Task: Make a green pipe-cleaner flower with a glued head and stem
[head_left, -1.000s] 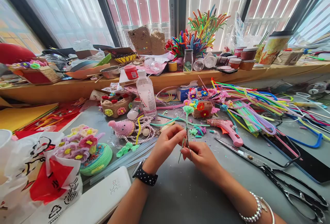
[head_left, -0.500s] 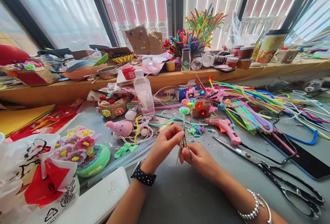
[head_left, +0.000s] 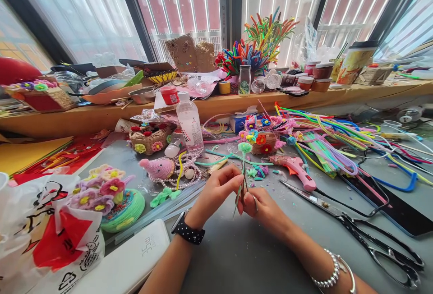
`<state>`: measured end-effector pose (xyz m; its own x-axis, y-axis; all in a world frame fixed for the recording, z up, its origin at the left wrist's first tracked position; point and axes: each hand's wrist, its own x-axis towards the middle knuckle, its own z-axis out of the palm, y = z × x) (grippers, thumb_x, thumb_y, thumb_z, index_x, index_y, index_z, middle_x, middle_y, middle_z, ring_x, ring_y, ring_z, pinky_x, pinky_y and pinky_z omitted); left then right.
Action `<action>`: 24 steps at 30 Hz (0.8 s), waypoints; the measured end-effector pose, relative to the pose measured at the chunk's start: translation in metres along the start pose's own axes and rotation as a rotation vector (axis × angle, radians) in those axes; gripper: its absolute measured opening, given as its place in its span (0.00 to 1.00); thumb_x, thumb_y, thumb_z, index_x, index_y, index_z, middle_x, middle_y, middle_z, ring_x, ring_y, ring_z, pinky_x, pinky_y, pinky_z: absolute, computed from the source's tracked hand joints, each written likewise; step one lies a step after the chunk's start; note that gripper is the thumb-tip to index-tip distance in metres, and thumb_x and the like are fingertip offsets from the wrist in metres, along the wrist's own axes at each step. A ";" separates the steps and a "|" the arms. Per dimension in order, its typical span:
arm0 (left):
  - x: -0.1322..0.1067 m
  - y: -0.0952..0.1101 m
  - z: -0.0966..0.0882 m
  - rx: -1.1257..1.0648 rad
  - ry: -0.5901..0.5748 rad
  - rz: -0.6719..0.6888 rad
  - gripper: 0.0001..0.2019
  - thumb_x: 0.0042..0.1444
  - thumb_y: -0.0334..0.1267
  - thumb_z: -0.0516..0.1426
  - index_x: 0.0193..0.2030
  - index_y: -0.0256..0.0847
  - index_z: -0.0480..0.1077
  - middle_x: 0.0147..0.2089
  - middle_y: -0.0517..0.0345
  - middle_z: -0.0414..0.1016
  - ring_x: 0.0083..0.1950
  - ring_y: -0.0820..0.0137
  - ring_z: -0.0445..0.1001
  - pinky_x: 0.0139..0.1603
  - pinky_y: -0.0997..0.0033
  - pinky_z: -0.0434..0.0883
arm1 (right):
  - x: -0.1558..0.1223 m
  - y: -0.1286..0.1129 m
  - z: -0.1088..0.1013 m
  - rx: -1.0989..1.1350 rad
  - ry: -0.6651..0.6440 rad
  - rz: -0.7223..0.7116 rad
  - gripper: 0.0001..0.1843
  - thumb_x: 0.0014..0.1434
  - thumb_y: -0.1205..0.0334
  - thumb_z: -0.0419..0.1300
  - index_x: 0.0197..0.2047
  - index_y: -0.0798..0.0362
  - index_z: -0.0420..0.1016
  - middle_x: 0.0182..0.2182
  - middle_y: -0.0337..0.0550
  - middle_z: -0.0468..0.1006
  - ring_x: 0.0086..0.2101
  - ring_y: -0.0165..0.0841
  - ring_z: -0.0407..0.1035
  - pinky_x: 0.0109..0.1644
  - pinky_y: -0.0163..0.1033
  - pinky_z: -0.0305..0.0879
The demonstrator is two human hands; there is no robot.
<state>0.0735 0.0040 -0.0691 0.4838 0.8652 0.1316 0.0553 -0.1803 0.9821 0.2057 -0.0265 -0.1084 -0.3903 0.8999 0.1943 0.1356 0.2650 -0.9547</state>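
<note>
My left hand [head_left: 216, 191], a black dotted watch on its wrist, pinches the thin stem of a green pipe-cleaner flower [head_left: 244, 148] that stands upright over the grey table [head_left: 243, 258]. My right hand [head_left: 264, 207], with silver bracelets on the wrist, is closed round the same stem just below, its fingertips touching those of the left. The flower's round mint-green head rises above both hands. Loose stem ends hang down between the fingers.
A pink glue gun [head_left: 297, 170] and large scissors [head_left: 368, 235] lie to the right, beside a heap of coloured pipe cleaners [head_left: 331, 136]. A water bottle [head_left: 190, 122], a pink crochet toy [head_left: 158, 168], flower baskets and a white box [head_left: 125, 264] sit left. A cluttered wooden sill runs behind.
Both hands stay on the stem. The right fingers have shifted slightly down and round it, and the flower head has barely moved.
</note>
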 end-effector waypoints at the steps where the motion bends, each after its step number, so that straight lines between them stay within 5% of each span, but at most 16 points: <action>1: 0.000 0.000 0.000 0.006 -0.010 0.001 0.09 0.50 0.38 0.51 0.23 0.37 0.60 0.22 0.63 0.60 0.25 0.77 0.61 0.27 0.77 0.61 | 0.000 0.000 0.000 0.010 0.001 0.000 0.33 0.50 0.34 0.39 0.17 0.56 0.62 0.14 0.33 0.50 0.17 0.23 0.46 0.20 0.31 0.43; 14: 0.001 -0.001 -0.002 0.022 0.065 0.055 0.10 0.50 0.36 0.51 0.21 0.38 0.57 0.21 0.65 0.56 0.25 0.78 0.57 0.28 0.77 0.57 | 0.004 -0.001 -0.001 -0.120 0.065 0.100 0.30 0.50 0.37 0.45 0.13 0.55 0.58 0.12 0.34 0.55 0.17 0.24 0.51 0.22 0.31 0.48; 24: 0.000 -0.004 -0.002 0.012 0.072 0.075 0.09 0.51 0.37 0.50 0.22 0.38 0.59 0.22 0.64 0.57 0.26 0.77 0.57 0.29 0.76 0.58 | 0.000 -0.001 -0.001 -0.052 -0.054 0.024 0.35 0.48 0.32 0.38 0.17 0.57 0.62 0.14 0.33 0.52 0.17 0.23 0.48 0.21 0.31 0.45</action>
<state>0.0714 0.0054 -0.0724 0.4232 0.8803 0.2143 0.0322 -0.2510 0.9675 0.2061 -0.0261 -0.1077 -0.4346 0.8867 0.1579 0.1921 0.2625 -0.9456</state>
